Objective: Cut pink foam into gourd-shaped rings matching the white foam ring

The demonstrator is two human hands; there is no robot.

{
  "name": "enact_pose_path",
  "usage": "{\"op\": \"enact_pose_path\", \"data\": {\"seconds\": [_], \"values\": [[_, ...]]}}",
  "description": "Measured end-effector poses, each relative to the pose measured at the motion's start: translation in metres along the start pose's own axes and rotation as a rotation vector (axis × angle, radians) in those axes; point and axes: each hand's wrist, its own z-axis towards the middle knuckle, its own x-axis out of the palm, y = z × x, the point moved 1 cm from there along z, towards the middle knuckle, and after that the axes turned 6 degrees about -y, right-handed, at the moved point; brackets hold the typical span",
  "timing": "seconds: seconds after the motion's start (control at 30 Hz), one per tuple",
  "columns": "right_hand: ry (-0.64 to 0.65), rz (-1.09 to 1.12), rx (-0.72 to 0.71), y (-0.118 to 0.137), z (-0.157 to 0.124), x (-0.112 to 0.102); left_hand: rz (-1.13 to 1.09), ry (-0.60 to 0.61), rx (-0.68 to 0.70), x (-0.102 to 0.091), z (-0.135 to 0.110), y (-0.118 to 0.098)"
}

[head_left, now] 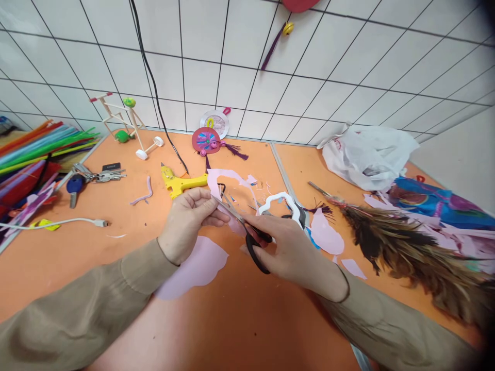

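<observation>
My left hand (188, 222) pinches a curved piece of pink paper (226, 175) between thumb and fingertips. Its cut-out strip arcs up and to the right over the table. Scissors with black handles (253, 253) sit in my right hand (296, 252), fingers through the loops. Their metal blades point left and meet the paper close to my left fingertips; how far apart the blades are is hard to see. A larger pink paper piece (199, 265) lies flat below my left wrist. Just beyond my right hand rests a wavy white cut-out (284, 197), with dark handles partly hidden beside it.
Behind my left hand lies a yellow glue gun (181, 183). Keys (104, 174), a white cable (77, 220) and colourful pipe cleaners (42, 144) are at left. A stick model (124, 123) stands by the tiled wall. Rightward are a feather duster (406, 242) and a white plastic bag (363, 157).
</observation>
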Motion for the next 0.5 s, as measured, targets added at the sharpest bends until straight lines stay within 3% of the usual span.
{"op": "enact_pose_path", "data": {"seconds": [0.5], "values": [[-0.004,-0.112,-0.012,0.0061,-0.0068,-0.0080,-0.055,0.019,0.001,0.0037,-0.0072,0.0018]]}}
